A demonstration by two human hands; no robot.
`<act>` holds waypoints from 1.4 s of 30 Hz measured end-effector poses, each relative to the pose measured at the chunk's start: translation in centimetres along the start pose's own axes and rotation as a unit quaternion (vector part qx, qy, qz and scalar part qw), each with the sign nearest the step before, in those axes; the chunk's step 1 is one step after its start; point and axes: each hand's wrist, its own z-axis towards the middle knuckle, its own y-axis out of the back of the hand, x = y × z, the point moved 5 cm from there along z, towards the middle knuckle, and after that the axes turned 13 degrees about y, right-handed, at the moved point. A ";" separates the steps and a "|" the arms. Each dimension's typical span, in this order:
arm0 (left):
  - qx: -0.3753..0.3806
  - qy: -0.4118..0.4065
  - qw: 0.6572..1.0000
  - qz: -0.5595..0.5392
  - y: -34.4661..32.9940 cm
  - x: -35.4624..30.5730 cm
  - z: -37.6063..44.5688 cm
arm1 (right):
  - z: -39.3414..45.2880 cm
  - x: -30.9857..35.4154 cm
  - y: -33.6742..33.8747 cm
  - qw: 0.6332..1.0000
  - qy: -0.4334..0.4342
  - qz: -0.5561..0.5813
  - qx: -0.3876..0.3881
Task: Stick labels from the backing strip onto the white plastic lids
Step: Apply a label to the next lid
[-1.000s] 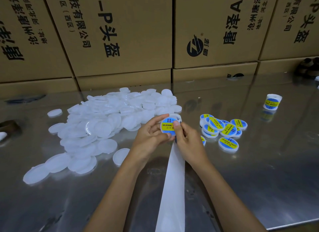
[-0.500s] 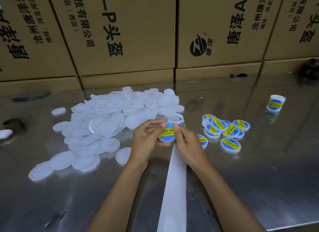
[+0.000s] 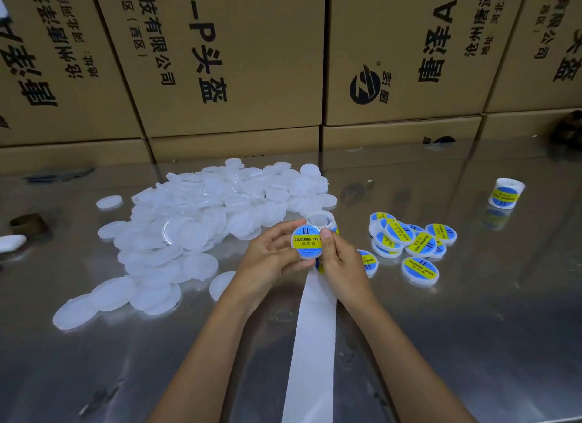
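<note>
Left hand [image 3: 271, 255]: curled round the labelled lid [image 3: 307, 241], fingers at its upper and lower left edge, holding it face-up above the worktop [image 3: 472, 328].
Right hand [image 3: 341, 260]: thumb pressed on the right edge of the lid's label; the other fingers curl below, and I cannot tell whether they also hold the backing strip [image 3: 315, 344].
Lid in hand: blue and yellow label covers most of its face; the white rim shows all round, roughly even.
Backing strip: runs from under the hands toward the viewer along the worktop; a bit of blue and yellow shows at its top just below the right hand, likely the next label.
Unlabelled lids [image 3: 195, 233]: big loose heap to the left, some spilling toward the near edge.
Finished lids [image 3: 409, 243]: small overlapping cluster to the right, one more just beside the right wrist.
Label roll [image 3: 505, 192]: stands alone, well apart at far right.
Risk, bubbles or a lifted edge: the thumb covers only one side, so the rest may stay unpressed.
Risk, strip dragged: moving the right hand away could pull the strip askew or crease the next label.
Risk, mixing: setting this lid down carelessly could put it among the blank ones.
Risk, sliding: the shiny worktop lets stacked lids slip when nudged.
</note>
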 end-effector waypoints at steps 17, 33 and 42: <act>-0.084 -0.022 0.996 -0.009 0.5 -0.5 0.5 | -0.2 -0.1 -0.3 0.995 0.032 -0.095 0.007; -0.011 -0.008 1.000 -0.003 -0.4 -0.2 0.8 | 0.2 -0.3 0.1 0.996 0.017 -0.084 -0.010; -0.081 -0.024 0.996 -0.007 0.1 -0.4 1.1 | 0.1 0.3 0.0 0.993 0.026 -0.112 -0.012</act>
